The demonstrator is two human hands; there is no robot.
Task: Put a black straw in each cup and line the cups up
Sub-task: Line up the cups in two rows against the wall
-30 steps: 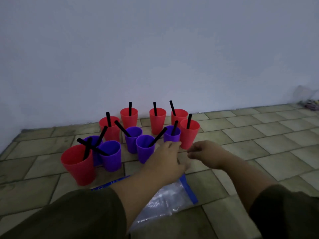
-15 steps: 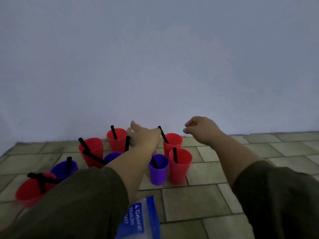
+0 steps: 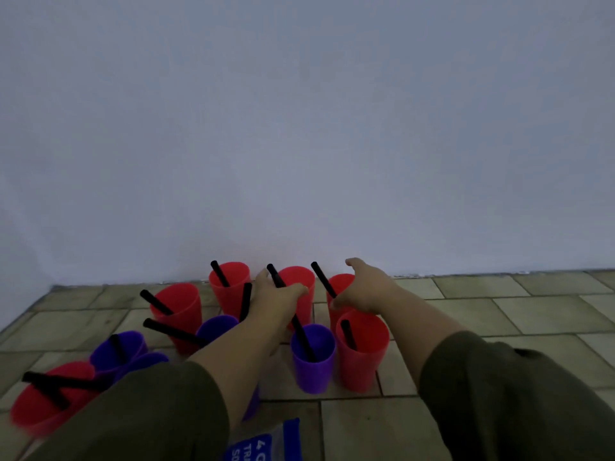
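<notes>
Both hands have advanced to the back row since 0.5 s ago. Right hand (image 3: pixel 362 291), previously raised clear of the cups, now grips the back-right red cup (image 3: pixel 341 284): fingers curled on its near wall, thumb behind. Its black straw (image 3: pixel 322 277) leans left. Left hand (image 3: pixel 276 297) lies against the back-middle red cup (image 3: pixel 301 277), fingers across the near side; I cannot confirm a grip. Remaining cups stand clustered, not in 1 line, on the tiled floor (image 3: pixel 499 311).

Hazard: the left forearm crosses low over a purple cup (image 3: pixel 213 324), so a careless pull-back would tip it. Grout joints could catch a sliding base. A plastic bag (image 3: pixel 266 440) lies nearest me.
</notes>
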